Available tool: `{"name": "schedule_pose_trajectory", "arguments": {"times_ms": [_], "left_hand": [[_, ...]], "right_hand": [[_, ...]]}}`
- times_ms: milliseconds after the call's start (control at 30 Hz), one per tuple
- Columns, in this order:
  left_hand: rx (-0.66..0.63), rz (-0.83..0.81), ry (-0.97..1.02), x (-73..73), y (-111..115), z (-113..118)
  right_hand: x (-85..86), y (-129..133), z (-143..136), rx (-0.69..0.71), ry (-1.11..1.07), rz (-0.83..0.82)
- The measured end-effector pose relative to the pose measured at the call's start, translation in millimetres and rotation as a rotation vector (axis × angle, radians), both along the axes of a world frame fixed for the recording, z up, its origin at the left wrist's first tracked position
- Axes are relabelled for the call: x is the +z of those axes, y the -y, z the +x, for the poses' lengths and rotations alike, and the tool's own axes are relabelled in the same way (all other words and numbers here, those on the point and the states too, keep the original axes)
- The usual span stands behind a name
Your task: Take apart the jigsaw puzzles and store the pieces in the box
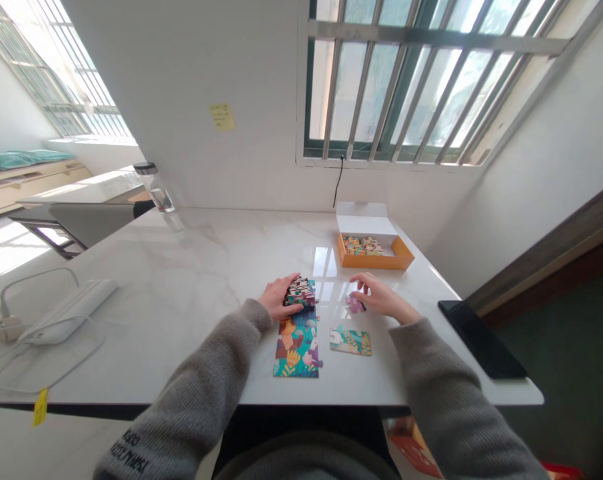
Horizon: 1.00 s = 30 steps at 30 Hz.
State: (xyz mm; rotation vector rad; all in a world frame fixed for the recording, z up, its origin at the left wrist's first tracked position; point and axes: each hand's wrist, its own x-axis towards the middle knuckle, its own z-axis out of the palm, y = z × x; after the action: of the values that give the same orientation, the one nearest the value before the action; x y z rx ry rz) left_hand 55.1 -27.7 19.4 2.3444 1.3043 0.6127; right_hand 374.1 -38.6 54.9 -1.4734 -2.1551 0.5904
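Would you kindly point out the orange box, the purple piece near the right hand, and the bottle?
Orange box [376, 261]: head view, front wall.
Purple piece [355, 305]: head view, printed face.
Bottle [158, 191]: head view, clear side.

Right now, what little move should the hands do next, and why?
Maybe the right hand should pinch the purple puzzle piece: its fingertips are close by that piece, while the left hand is around the clump of puzzle pieces.

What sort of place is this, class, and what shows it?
Perhaps a home study or small office: a marble-patterned table stands against a wall bearing a yellow sticky note, near a barred window.
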Motion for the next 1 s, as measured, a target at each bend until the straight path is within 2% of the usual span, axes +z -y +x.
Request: {"name": "schedule_pose_trajectory", "arguments": {"times_ms": [133, 300, 467, 600, 700, 867, 1000], "left_hand": [[0.004, 0.0, 0.001, -0.3, 0, -1], [0.0, -0.003, 0.006, 0.5, 0, -1], [0.004, -0.003, 0.007, 1.0, 1, 0], [-0.004, -0.005, 0.005, 1.7, 0, 0], [-0.005, -0.013, -0.001, 3.2, 1, -1], [-0.003, -0.017, -0.008, 5.1, 3, 0], [-0.009, 0.001, -0.02, 5.5, 4, 2]], "right_hand": [[-4.6, -1, 24, 0.01, 0.183, -0.139], [-8.9, 2, 18, 0.007, 0.17, -0.09], [-10.2, 3, 2, 0.001, -0.141, -0.128], [-7.8, 11, -29, 0.13, -0.554, -0.18], [-5.6, 18, -55, 0.201, -0.67, -0.216], [-11.2, 21, -77, 0.127, -0.556, -0.055], [-19.0, 21, -88, 0.105, -0.44, -0.067]]}}
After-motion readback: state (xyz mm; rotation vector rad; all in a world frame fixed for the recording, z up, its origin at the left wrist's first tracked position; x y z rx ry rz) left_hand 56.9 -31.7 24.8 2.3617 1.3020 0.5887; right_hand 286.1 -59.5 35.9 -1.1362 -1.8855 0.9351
